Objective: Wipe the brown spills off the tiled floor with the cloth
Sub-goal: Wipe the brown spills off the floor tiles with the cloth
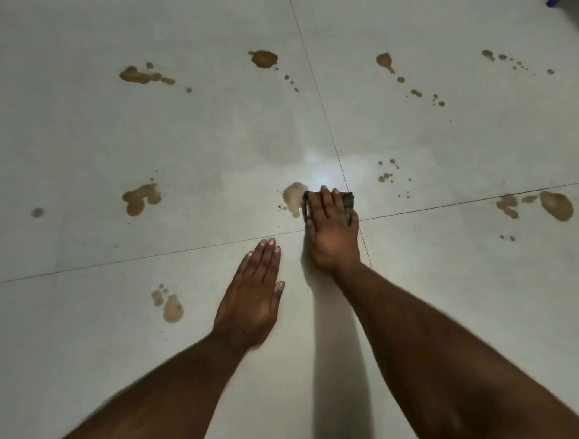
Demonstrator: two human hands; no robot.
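Note:
My right hand [332, 232] presses flat on a small dark cloth [348, 199], of which only the far edge and left side show past my fingers. The cloth lies against the right side of a pale brown spill [293, 198] near the crossing of the tile joints. My left hand [253, 291] rests palm down on the floor, fingers together, holding nothing. Several more brown spills dot the light tiles: one at the left [141, 199], one near my left hand [172, 308], one at the right [556, 205] and several across the far floor [263, 58].
A faint damp smear [282, 150] lies just beyond the cloth. Dark grout lines [326, 119] cross beneath my right hand. A blue object [553, 3] peeks in at the top right corner.

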